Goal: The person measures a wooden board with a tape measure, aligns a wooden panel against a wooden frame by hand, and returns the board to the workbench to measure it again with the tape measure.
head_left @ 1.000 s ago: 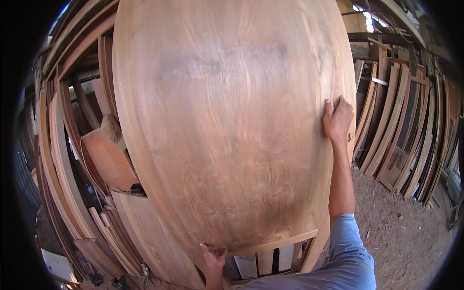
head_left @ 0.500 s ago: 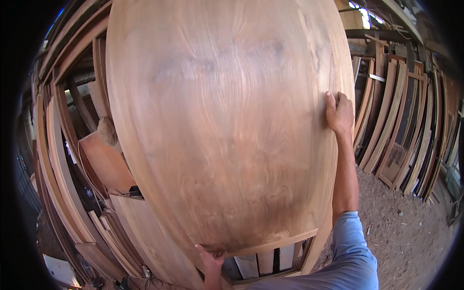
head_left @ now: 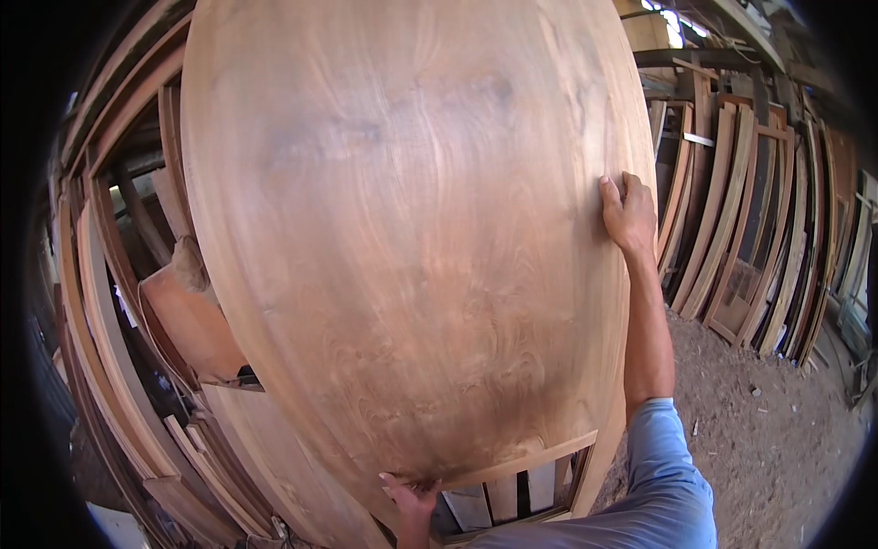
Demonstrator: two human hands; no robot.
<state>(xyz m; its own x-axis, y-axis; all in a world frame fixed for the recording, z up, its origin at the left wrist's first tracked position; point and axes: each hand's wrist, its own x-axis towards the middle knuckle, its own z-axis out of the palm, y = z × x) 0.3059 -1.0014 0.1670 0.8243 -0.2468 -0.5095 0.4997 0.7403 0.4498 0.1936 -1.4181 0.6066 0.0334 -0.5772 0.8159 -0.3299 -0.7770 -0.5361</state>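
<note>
A large, smooth wooden panel (head_left: 412, 238) with flowing grain stands in front of me and fills the middle of the view. Light wooden framing runs along its sides, and a gap shows below its bottom edge. My right hand (head_left: 629, 215) grips the panel's right edge, thumb on the face and fingers bent toward the side. Low down, my left hand (head_left: 413, 496) holds the bottom edge near the left corner. Its thumb points up, and its fingers are partly hidden at the edge.
Frames and boards (head_left: 750, 220) lean in a row at the right. More timber (head_left: 110, 311) stands at the left, beside an orange-brown board (head_left: 192, 316). The dirt floor (head_left: 722, 448) is strewn with small debris. Slats (head_left: 503, 494) show through the gap under the panel.
The panel and surroundings have shifted slightly left in view. My left hand has moved a little right and down along the bottom edge. The right hand keeps its hold.
</note>
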